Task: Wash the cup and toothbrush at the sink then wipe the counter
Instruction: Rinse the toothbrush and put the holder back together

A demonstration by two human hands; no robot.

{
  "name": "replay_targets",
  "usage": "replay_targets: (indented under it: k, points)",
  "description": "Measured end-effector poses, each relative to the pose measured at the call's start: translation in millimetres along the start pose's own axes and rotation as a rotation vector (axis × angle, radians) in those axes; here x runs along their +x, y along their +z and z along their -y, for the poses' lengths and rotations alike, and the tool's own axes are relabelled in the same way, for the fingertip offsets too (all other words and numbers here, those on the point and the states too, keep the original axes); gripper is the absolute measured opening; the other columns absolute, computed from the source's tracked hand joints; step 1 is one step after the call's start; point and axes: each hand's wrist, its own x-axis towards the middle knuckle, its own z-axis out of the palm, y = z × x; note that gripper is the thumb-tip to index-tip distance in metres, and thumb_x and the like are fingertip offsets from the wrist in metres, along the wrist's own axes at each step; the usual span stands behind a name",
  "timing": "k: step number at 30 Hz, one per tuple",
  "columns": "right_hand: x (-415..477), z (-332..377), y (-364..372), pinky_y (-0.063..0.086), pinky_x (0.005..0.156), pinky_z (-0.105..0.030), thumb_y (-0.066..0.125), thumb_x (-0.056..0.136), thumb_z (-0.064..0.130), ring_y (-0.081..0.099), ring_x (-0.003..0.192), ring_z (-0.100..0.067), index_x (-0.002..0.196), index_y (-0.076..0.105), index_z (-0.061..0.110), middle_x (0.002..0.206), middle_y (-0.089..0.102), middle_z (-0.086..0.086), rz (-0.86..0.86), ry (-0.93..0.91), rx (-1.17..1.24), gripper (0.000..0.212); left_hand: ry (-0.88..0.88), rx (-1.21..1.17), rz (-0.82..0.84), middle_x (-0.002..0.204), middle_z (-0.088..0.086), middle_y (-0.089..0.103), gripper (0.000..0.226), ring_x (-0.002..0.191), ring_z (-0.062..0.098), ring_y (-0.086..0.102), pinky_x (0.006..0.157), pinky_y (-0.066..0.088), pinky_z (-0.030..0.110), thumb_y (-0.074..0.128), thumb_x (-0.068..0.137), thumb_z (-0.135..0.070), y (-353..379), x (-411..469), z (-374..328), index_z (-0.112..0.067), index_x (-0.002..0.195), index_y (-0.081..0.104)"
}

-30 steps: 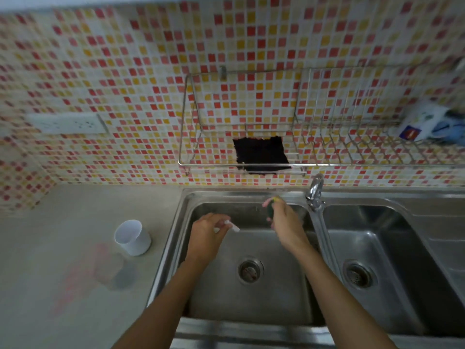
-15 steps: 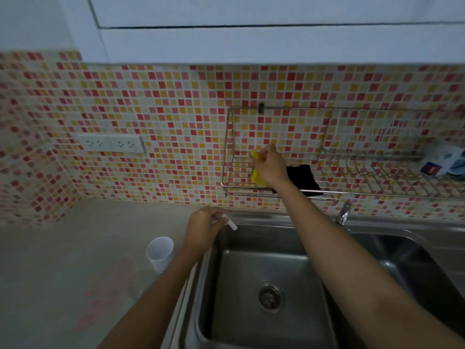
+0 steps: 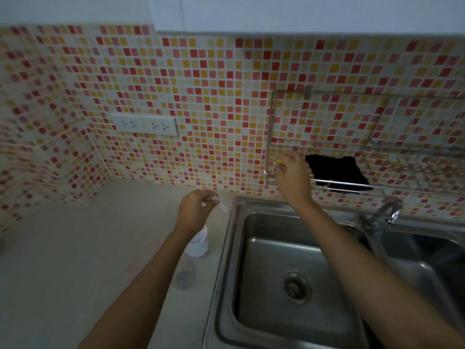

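Observation:
My left hand hovers over the counter just left of the sink, pinching a white toothbrush whose end sticks out to the right. Directly beneath that wrist stands the white cup, upright and partly hidden. My right hand is raised to the left end of the wire rack on the wall. A sliver of yellow sponge shows at its fingertips; the blur hides whether the fingers grip it.
A black cloth lies in the rack right of my right hand. The double steel sink has a tap between its basins. A wall socket sits on the tiled backsplash. A wet patch marks the counter.
My right hand rose from the sink basin to the rack with the yellow sponge. My left hand carried the toothbrush leftward, out over the counter above the cup. The view swung up and left.

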Motion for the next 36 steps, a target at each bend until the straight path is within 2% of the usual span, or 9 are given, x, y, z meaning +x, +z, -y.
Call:
replay_targets:
  k: [3,7,9,12,17,23,26,28,36]
  points:
    - [-59.4,26.3,28.6,0.04,0.1,-0.025,0.054,0.09,0.003,0.051,0.112,-0.017,0.119,0.064,0.004,0.123,0.057,-0.008,0.042,-0.087,0.155,0.031,-0.054,0.08,0.054,0.099,0.01,0.071,0.021,0.083,0.018,0.063,0.077,0.042,0.021,0.07,0.087,-0.019,-14.3,-2.0,28.1,-0.008,0.105,0.073]
    - [-111.1,25.7,95.3,0.028,0.102,-0.018,0.061,0.083,0.001,0.048,0.123,-0.023,0.131,0.055,0.007,0.133,0.052,-0.01,0.435,0.006,0.153,0.048,-0.103,0.167,0.183,0.097,0.015,0.071,0.019,0.087,0.027,0.067,0.077,0.043,0.024,0.067,0.088,-0.018,-17.4,-7.9,63.0,-0.008,0.101,0.075]
    - [-124.3,22.7,125.3,0.023,0.106,-0.019,0.068,0.082,0.01,0.04,0.133,-0.025,0.139,0.044,0.007,0.144,0.043,-0.012,0.639,0.1,0.163,0.061,-0.115,0.199,0.241,0.091,0.015,0.072,0.026,0.084,0.031,0.068,0.077,0.046,0.028,0.061,0.083,-0.025,-14.1,-12.4,77.7,-0.009,0.096,0.076]
    - [-135.7,22.0,158.0,0.026,0.11,-0.029,0.074,0.079,0.028,0.035,0.137,-0.024,0.144,0.036,0.009,0.149,0.036,-0.011,0.759,0.146,0.144,0.078,-0.135,0.217,0.295,0.089,0.015,0.072,0.032,0.084,0.032,0.068,0.079,0.05,0.033,0.056,0.077,-0.026,-8.4,-16.5,95.1,-0.01,0.094,0.077]
    - [-145.2,25.4,191.1,0.038,0.085,-0.022,0.078,0.066,0.042,0.053,0.116,-0.02,0.127,0.048,0.024,0.126,0.057,-0.002,0.787,0.209,0.162,0.07,-0.124,0.236,0.343,0.091,0.015,0.072,0.037,0.084,0.033,0.067,0.081,0.052,0.036,0.051,0.075,-0.029,-1.7,-16.0,112.5,-0.013,0.095,0.077]
    - [-146.8,32.8,197.5,0.045,0.09,-0.026,0.079,0.062,0.037,0.057,0.11,-0.016,0.128,0.053,0.016,0.124,0.06,-0.004,0.757,0.23,0.324,0.074,-0.076,0.277,0.401,0.11,0.015,0.069,0.022,0.102,0.032,0.063,0.091,0.047,0.034,0.059,0.093,-0.018,2.7,-4.8,119.3,-0.012,0.109,0.073]
    - [-149.1,32.9,200.8,0.049,0.093,-0.033,0.074,0.056,0.052,0.058,0.111,-0.016,0.129,0.051,0.018,0.125,0.06,-0.003,0.732,0.251,0.38,0.085,-0.077,0.294,0.452,0.121,0.016,0.065,0.028,0.111,0.031,0.06,0.097,0.042,0.031,0.057,0.095,-0.02,3.2,1.9,122.6,-0.012,0.12,0.068]
    - [-151.6,33.6,203.3,0.049,0.094,-0.036,0.072,0.055,0.056,0.058,0.112,-0.019,0.13,0.05,0.016,0.125,0.059,-0.005,0.725,0.26,0.389,0.088,-0.082,0.28,0.447,0.12,0.018,0.065,0.028,0.109,0.032,0.06,0.095,0.042,0.03,0.059,0.094,-0.019,3.2,3.0,125.0,-0.011,0.119,0.069]
    - [-153.7,30.8,213.9,0.05,0.09,-0.035,0.083,0.063,0.035,0.059,0.107,-0.019,0.126,0.05,0.017,0.121,0.06,-0.002,0.711,0.299,0.391,0.074,-0.117,0.205,0.441,0.108,0.021,0.068,0.021,0.1,0.035,0.063,0.086,0.045,0.031,0.062,0.089,-0.01,10.9,-7.6,128.4,-0.005,0.105,0.074]
